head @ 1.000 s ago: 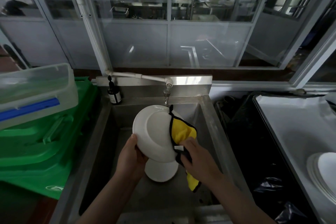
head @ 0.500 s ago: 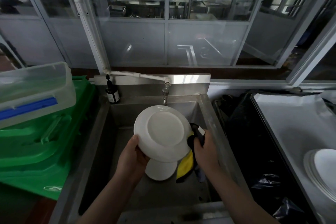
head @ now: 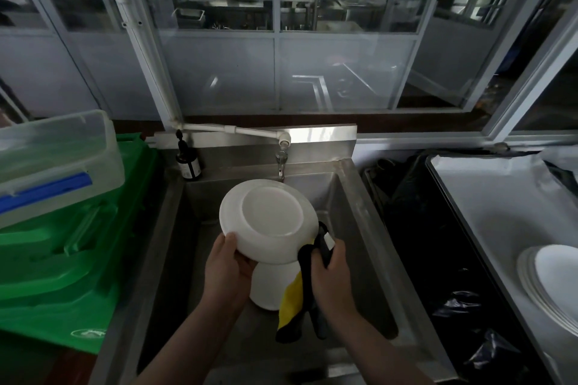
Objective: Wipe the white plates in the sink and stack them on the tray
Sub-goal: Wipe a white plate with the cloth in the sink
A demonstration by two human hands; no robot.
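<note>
Head view: my two hands over the steel sink, one plate up for wiping.

My left hand grips the lower rim of the white plate, thumb curled over its edge, underside tilted toward me. My right hand is closed around the yellow-and-black cloth bunched against the plate's right edge. Beneath lies another white plate in the basin. Farther right, wiped plates sit stacked on the tray.
</note>
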